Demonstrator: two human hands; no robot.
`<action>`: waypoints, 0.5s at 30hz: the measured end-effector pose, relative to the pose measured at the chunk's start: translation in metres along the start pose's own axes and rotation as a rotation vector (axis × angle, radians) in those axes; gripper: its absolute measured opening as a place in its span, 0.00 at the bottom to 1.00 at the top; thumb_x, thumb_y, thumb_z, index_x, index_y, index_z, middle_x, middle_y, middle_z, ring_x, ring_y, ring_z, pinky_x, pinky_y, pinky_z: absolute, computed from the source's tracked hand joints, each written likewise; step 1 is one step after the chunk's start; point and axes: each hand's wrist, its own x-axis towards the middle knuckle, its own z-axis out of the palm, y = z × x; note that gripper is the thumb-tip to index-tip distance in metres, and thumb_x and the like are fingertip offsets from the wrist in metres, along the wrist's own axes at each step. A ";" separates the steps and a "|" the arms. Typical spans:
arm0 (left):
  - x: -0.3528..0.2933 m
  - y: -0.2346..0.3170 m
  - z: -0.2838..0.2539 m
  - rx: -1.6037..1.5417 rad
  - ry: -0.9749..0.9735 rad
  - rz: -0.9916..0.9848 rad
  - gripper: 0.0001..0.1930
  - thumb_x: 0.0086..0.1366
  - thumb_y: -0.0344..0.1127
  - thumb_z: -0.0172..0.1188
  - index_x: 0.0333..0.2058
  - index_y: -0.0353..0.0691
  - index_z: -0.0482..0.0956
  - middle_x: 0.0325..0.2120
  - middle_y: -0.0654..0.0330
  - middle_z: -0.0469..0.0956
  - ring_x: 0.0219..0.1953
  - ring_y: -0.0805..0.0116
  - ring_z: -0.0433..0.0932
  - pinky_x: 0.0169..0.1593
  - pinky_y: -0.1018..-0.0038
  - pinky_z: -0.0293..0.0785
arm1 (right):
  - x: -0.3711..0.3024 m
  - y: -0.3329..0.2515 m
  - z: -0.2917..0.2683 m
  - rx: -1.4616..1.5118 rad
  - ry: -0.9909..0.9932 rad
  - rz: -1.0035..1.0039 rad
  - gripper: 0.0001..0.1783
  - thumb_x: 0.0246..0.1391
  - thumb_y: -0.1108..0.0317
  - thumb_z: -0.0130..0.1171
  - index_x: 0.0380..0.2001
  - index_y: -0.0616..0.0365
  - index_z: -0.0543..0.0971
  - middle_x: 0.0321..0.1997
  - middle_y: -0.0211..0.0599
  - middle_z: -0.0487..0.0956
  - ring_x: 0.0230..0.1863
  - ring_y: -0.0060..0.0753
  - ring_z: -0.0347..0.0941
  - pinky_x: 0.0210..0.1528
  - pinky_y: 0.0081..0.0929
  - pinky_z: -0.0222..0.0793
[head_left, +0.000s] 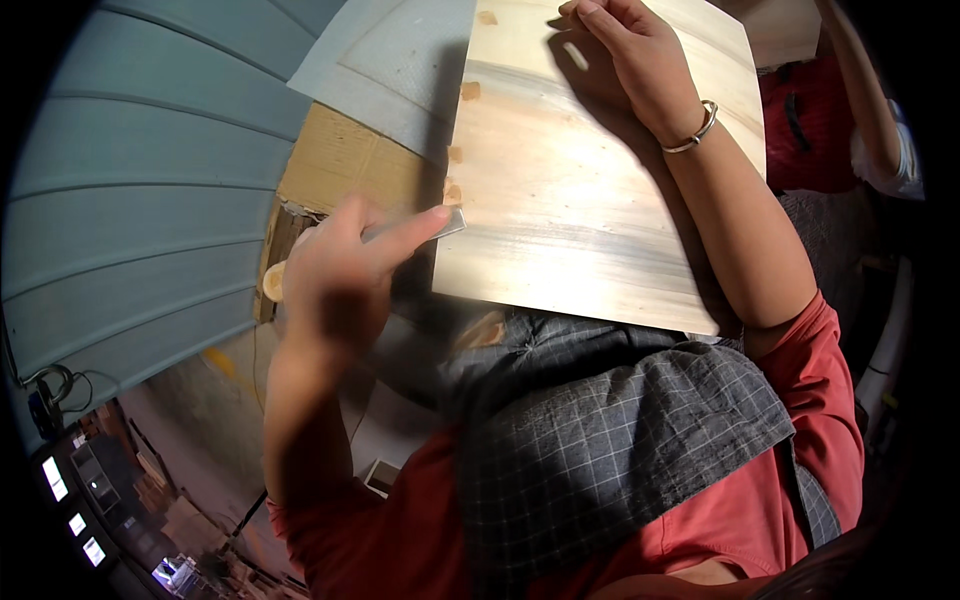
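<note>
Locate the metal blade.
In the head view, the metal blade sits in the left hand, left of centre, its end at the left edge of the pale board.

blue-grey panelling [150,190] at left, another person's arm [866,95] at upper right

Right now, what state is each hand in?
Left hand: holding a flat metal blade.
Right hand: curled over the board; any hold cannot be told.
</note>
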 end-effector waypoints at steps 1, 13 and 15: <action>-0.001 -0.002 0.000 -0.057 0.007 -0.013 0.25 0.57 0.20 0.60 0.49 0.59 0.86 0.25 0.60 0.68 0.28 0.64 0.71 0.32 0.72 0.70 | 0.001 0.012 0.012 0.396 0.046 0.162 0.15 0.64 0.68 0.53 0.50 0.64 0.74 0.50 0.44 0.76 0.56 0.41 0.71 0.62 0.36 0.68; 0.023 -0.005 -0.016 0.279 0.162 0.127 0.21 0.59 0.28 0.55 0.48 0.60 0.85 0.23 0.60 0.67 0.24 0.60 0.70 0.27 0.67 0.62 | 0.019 0.024 0.019 -0.100 0.103 -0.014 0.14 0.61 0.71 0.56 0.48 0.65 0.74 0.45 0.41 0.78 0.51 0.40 0.73 0.58 0.33 0.69; 0.026 -0.003 -0.012 0.308 0.179 0.166 0.19 0.59 0.29 0.56 0.46 0.57 0.86 0.23 0.60 0.67 0.24 0.61 0.69 0.27 0.67 0.62 | 0.019 -0.017 0.025 0.989 0.317 0.669 0.12 0.58 0.73 0.57 0.45 0.65 0.76 0.42 0.43 0.78 0.49 0.44 0.74 0.57 0.34 0.69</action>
